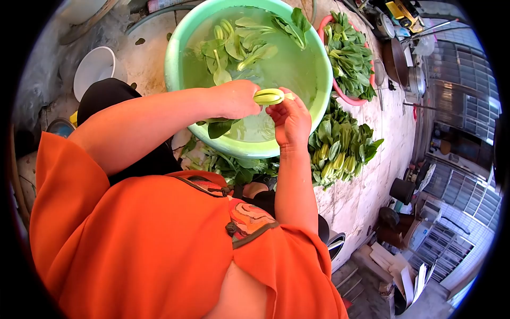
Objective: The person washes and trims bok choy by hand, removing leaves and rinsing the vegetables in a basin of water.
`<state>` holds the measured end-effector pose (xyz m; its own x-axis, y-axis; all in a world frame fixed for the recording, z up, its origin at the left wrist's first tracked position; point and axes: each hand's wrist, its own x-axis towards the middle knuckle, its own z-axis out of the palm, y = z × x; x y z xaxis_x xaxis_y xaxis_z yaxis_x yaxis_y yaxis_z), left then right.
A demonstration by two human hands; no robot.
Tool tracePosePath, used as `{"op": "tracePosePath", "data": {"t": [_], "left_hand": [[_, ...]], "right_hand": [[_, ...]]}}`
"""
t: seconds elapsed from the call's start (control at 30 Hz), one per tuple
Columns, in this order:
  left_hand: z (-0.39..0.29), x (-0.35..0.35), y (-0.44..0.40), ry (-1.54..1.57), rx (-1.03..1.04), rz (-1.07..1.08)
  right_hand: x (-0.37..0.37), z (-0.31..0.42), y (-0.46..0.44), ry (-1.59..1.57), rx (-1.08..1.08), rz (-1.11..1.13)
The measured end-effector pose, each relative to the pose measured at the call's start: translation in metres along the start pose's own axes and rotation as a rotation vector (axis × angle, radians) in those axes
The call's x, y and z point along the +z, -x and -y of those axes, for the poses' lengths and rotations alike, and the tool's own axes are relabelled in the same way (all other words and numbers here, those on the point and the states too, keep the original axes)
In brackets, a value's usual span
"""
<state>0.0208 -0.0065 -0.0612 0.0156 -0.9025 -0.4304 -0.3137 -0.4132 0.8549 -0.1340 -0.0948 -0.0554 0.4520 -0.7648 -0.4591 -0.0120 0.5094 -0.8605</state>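
Note:
My left hand (239,99) is closed in a fist around a bok choy (269,96). Its pale stem end points right, and its dark leaves hang out below the fist. At that stem end, the fingers of my right hand (291,118) are pinched together on the base. Both hands are above the near part of a green basin (175,58) of water. Several loose bok choy leaves and stalks (234,45) float in the water on the far side. One dark-leaved piece (295,29) lies by the basin's far right rim.
A red basin (357,100) heaped with bok choy stands right of the green one. A bok choy pile (340,146) lies on the floor below it. Trimmed greens (234,166) lie under the near rim. A white bucket (94,72) stands left. Pots and boards line the right.

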Motion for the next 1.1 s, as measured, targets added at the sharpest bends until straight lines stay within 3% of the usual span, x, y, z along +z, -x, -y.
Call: {"op": "tracePosePath", "data": {"t": [0.2,0.37,0.4,0.47,0.6,0.67,0.73,0.9,1.03,1.1], "left_hand": [[-0.016,-0.029,0.001,0.118,0.028,-0.146],[-0.042,-0.085,0.009,0.318,0.266,-0.556],[-0.04,-0.094,0.01,0.314,0.257,-0.559],[-0.038,-0.109,0.012,0.578,0.485,-0.55],[-0.051,-0.108,0.02,0.621,0.479,-0.597],[-0.053,-0.106,0.021,0.673,0.511,-0.564],[-0.057,-0.105,0.019,0.76,0.503,-0.55],[-0.052,-0.107,0.009,0.752,0.446,-0.559],[-0.053,-0.104,0.007,0.829,0.41,-0.553],[-0.057,-0.103,0.01,0.841,0.385,-0.54]], "right_hand": [[-0.011,0.008,-0.022,-0.332,-0.01,0.305],[-0.008,-0.021,-0.072,-0.116,0.07,0.122],[-0.002,-0.031,-0.082,-0.019,0.111,0.117],[0.013,-0.05,-0.104,0.106,0.199,0.099],[0.031,-0.104,-0.155,0.329,0.236,-0.072],[0.032,-0.124,-0.177,0.711,0.159,-0.172],[0.027,-0.149,-0.196,0.838,0.114,-0.24],[0.004,-0.181,-0.213,0.855,0.124,-0.12],[0.015,-0.17,-0.192,0.782,0.126,-0.234],[0.023,-0.18,-0.196,0.526,0.165,-0.26]]}}
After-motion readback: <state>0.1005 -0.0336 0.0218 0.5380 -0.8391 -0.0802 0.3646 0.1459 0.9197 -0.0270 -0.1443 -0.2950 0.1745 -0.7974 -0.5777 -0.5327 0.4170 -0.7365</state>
